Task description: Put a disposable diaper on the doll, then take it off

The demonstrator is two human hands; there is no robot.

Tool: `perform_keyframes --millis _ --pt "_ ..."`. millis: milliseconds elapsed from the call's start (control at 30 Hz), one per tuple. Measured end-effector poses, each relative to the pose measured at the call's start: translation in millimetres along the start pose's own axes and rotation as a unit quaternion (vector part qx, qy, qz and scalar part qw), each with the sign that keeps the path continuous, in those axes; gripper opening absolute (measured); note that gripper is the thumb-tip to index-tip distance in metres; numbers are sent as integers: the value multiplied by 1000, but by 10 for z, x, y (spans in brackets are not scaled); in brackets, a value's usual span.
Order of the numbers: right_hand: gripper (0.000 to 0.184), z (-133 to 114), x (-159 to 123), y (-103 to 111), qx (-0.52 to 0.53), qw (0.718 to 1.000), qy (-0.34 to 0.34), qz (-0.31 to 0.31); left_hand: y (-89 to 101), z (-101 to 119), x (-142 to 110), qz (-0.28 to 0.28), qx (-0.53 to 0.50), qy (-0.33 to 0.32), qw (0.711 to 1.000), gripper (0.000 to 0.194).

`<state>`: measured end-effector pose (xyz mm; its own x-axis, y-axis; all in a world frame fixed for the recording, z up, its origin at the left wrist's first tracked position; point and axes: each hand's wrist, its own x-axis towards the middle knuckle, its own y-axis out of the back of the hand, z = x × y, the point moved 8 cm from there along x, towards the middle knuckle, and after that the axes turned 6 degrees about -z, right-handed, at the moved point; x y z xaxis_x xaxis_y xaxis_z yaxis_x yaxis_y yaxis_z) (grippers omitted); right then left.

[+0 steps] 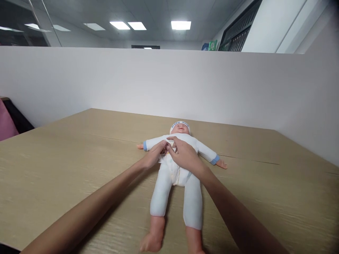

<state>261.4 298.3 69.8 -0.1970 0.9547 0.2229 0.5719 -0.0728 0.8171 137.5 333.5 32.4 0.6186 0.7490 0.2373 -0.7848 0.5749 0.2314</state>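
Observation:
A baby doll (156, 143) in a white outfit with blue cuffs and a lettered white headband lies on its back, arms spread, feet toward me. Around its hips is a white diaper (178, 178) with thin yellowish lines. My left hand (156, 154) is closed at the waist edge on the left side, fingers curled on the diaper. Across the belly reaches my right hand (185, 152), thumb and fingers bent at the same waist edge, their tips meeting the left fingers. The hands partly hide what the fingertips grip.
The doll lies on a wide wood-grain table (79, 169). A low white partition (159, 81) runs behind it, and a white wall (315, 98) stands at the right. Something pink and black (10, 121) shows past the table's left edge.

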Motion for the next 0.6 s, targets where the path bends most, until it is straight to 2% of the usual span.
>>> perform_keyframes --millis 100,200,300,333,367,400,467,533,600 --pt "49 48 29 3 31 999 9 -26 46 -87 -56 25 -36 -14 999 40" --pt "51 35 21 91 27 999 24 17 78 -59 -149 74 -12 -26 997 48" --pt "52 -170 -193 235 11 994 62 86 145 232 -393 175 113 -78 975 30" --pt "50 -281 -330 268 10 992 84 98 121 367 -501 186 150 -105 965 24" --pt "47 -398 -495 285 13 989 107 102 55 501 -609 172 183 -134 959 19" --pt "41 -507 -681 286 20 986 132 99 -53 618 -712 133 219 -159 953 16" --pt "27 -622 -1052 214 59 984 155 59 -330 746 -916 18 303 -182 935 14" --pt "19 -528 -1332 66 95 989 113 -4 -551 728 -1096 -78 379 -163 907 15" --pt "15 -324 -1488 -64 121 989 70 -47 -620 648 -1191 -112 415 -122 895 17"
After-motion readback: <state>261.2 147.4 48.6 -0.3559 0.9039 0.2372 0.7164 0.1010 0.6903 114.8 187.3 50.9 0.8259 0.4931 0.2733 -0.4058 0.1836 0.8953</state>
